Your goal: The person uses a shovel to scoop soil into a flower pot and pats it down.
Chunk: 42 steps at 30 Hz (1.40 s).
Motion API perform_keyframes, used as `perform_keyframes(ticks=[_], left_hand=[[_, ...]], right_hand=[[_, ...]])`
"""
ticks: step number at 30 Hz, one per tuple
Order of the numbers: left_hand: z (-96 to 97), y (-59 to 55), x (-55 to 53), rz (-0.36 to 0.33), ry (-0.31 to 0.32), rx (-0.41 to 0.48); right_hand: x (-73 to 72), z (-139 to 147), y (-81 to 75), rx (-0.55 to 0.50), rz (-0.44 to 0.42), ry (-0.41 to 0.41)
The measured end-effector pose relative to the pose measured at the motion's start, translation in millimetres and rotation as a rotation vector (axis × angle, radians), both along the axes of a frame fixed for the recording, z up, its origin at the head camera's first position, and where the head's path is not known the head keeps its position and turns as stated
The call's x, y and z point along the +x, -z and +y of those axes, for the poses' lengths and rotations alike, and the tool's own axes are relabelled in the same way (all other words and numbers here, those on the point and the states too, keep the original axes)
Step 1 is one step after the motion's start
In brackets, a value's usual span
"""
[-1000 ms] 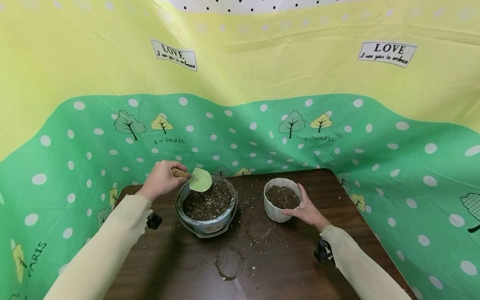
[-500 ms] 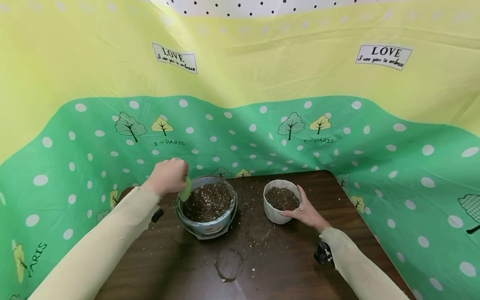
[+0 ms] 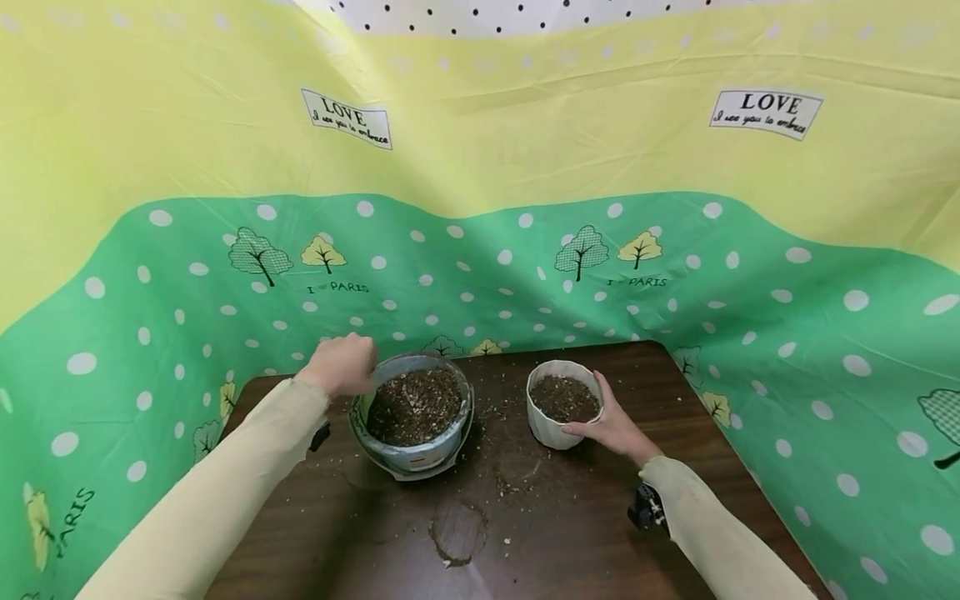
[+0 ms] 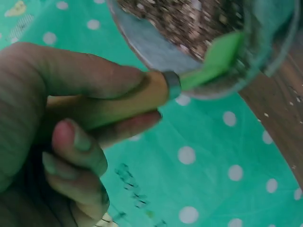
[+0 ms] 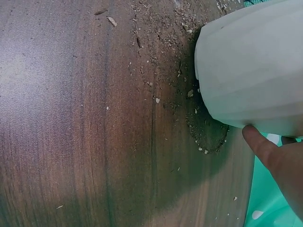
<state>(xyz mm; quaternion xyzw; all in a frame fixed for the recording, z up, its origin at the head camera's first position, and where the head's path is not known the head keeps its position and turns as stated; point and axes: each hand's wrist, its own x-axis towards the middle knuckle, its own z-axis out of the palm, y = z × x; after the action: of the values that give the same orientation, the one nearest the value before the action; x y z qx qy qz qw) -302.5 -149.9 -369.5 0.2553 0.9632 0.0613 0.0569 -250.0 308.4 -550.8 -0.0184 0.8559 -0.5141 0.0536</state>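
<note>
My left hand [image 3: 341, 365] grips the wooden handle of a hand trowel [image 4: 142, 98] at the left rim of a blue-grey tub [image 3: 429, 458]. Dark potting soil [image 3: 417, 407] fills much of this tub. In the left wrist view the trowel's green blade [image 4: 221, 56] is inside the tub, down by the wall; from the head the hand hides nearly all of the trowel. Thumb and fingers of my right hand [image 3: 617, 432] hold a white faceted flowerpot [image 3: 546, 427] by its right side. Soil [image 3: 564, 398] stands inside that pot, which is upright on the table.
The dark wooden table [image 3: 570, 533] carries scattered soil crumbs [image 3: 517, 482] between the containers and a ring of dirt [image 3: 459, 533] in front. A green and yellow printed cloth [image 3: 465, 275] hangs close behind and at both sides.
The left hand has tipped the trowel over: its blade, seen flat above the soil a second ago, turned edge-on and down at the tub's left wall. Right hand and flowerpot stay put.
</note>
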Motion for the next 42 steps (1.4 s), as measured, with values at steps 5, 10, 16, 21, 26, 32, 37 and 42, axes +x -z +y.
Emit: perform_keyframes(ticks=[5,10,16,21,26,32,37,42], left_hand=[[-16.7,5.8,-8.2,-0.097,0.01,0.079],[-33.4,10.0,-14.2,-0.136,0.065,0.191],[-48.0,22.1,-16.0,-0.149,0.102,0.296],[-53.3,31.0,-14.3,-0.135,0.093,0.332],[-59.7,40.1,-10.5,-0.143,0.026,0.378],[-66.7,51.8,-2.2,-0.161,-0.041,0.497],[-69.6,69.2,4.0,-0.155,-0.075,0.659],[-74.7,86.2,8.5,-0.164,-0.168,0.771]], right_hand=[[-1.6,-2,1.0,-0.006,0.0,-0.001],[-2.0,-2,0.8,-0.01,0.007,-0.001],[-1.4,-1,0.0,-0.002,0.012,0.001],[-1.7,-1,-0.6,0.006,-0.001,-0.001],[-2.4,-3,-0.5,0.003,0.004,-0.001],[-2.0,-2,-2.7,0.014,0.005,0.003],[-2.9,-2,-2.9,0.004,-0.008,-0.003],[-2.9,-2,-3.2,0.011,-0.012,-0.002]])
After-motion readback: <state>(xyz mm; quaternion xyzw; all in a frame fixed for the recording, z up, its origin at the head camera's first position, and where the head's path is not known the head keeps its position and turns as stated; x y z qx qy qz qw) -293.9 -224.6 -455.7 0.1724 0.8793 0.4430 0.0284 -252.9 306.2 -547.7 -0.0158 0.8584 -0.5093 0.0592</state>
